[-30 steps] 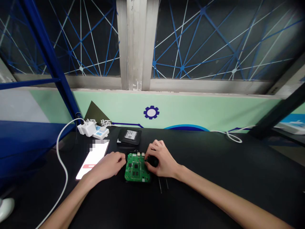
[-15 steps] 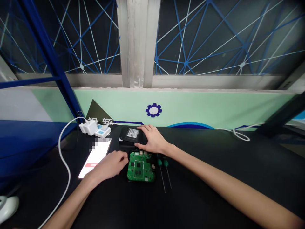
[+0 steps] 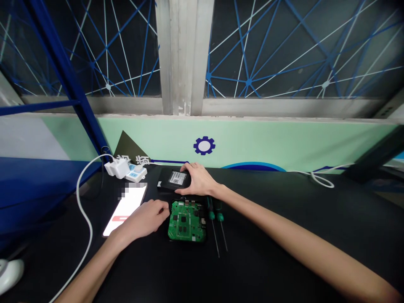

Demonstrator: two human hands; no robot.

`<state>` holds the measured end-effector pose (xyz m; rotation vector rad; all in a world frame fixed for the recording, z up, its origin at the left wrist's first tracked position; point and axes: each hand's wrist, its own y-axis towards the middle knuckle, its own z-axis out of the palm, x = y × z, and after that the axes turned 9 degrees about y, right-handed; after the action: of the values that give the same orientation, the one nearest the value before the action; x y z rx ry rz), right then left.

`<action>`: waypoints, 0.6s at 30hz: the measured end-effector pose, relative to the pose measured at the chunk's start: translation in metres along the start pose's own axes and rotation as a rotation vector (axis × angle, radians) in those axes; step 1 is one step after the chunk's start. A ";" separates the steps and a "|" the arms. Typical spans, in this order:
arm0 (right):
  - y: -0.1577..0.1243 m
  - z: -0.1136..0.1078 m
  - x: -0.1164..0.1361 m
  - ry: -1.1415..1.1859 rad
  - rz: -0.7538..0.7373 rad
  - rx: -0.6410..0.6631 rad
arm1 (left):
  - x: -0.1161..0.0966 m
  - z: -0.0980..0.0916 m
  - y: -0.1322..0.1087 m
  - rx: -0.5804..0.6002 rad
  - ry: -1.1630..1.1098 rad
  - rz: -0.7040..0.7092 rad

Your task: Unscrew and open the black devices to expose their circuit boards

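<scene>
My right hand (image 3: 199, 180) reaches over to a flat black cover with a white label (image 3: 178, 178), thumb on the near side and fingers on the far side. The cover lies on or against another dark piece, whose shape I cannot make out. Just in front of it sits a green circuit board (image 3: 186, 225) in a black case. My left hand (image 3: 154, 214) rests at the board's upper left edge with fingers curled; what is inside them, if anything, is hidden. Beside the board, below my right wrist, lie two screwdrivers (image 3: 211, 216) with green-and-black handles, shafts toward me.
A phone with a lit screen (image 3: 132, 205) lies left, partly under my left hand. Behind it a white power strip (image 3: 135, 173) holds a plug, and a white cable (image 3: 82, 206) curves down the left side. A white mouse (image 3: 11, 273) is at the lower left.
My right hand has shifted slightly left, and the black cover under it has turned and slid a little to the right. My left hand has stayed put.
</scene>
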<state>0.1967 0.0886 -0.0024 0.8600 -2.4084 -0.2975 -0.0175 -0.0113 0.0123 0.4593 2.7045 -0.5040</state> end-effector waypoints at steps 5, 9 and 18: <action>-0.021 -0.013 0.002 0.068 0.000 -0.026 | 0.001 0.000 0.000 0.005 0.005 0.003; -0.046 -0.025 0.010 0.110 -0.017 -0.013 | 0.001 0.000 0.000 0.000 0.003 0.013; -0.091 -0.032 0.031 0.170 -0.078 0.076 | -0.001 0.000 0.000 0.011 0.013 0.006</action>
<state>0.2421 -0.0017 0.0025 0.9746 -2.2441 -0.1561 -0.0170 -0.0117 0.0132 0.4750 2.7137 -0.5157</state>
